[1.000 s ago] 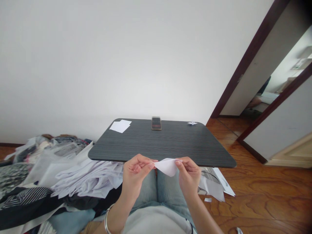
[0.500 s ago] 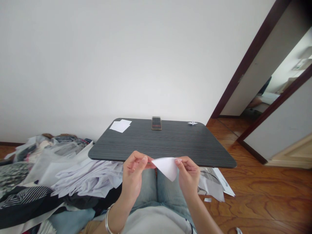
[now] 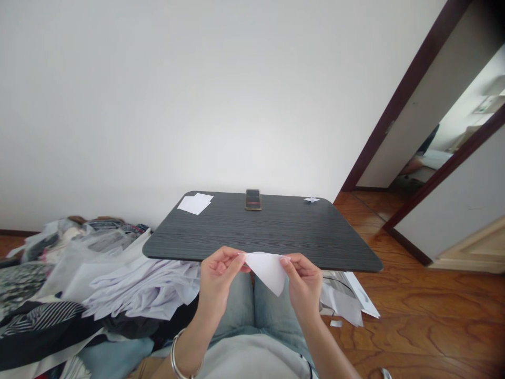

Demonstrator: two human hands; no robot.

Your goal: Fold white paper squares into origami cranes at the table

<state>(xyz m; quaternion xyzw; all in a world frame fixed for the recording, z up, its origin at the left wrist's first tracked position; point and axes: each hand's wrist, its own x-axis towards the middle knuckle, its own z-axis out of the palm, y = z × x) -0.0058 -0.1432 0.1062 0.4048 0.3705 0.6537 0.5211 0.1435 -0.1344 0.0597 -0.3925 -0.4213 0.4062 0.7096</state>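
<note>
White paper triangle point(image 3: 267, 271) between hands point(image 3: 260, 276)

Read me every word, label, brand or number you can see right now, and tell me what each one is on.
No readable text anywhere.
White paper triangle pinched by the left hand and right hand: blank on the side showing.
Smartphone on the table: nothing legible, too small.
Papers on the floor: dark marks, too small to read.
</note>
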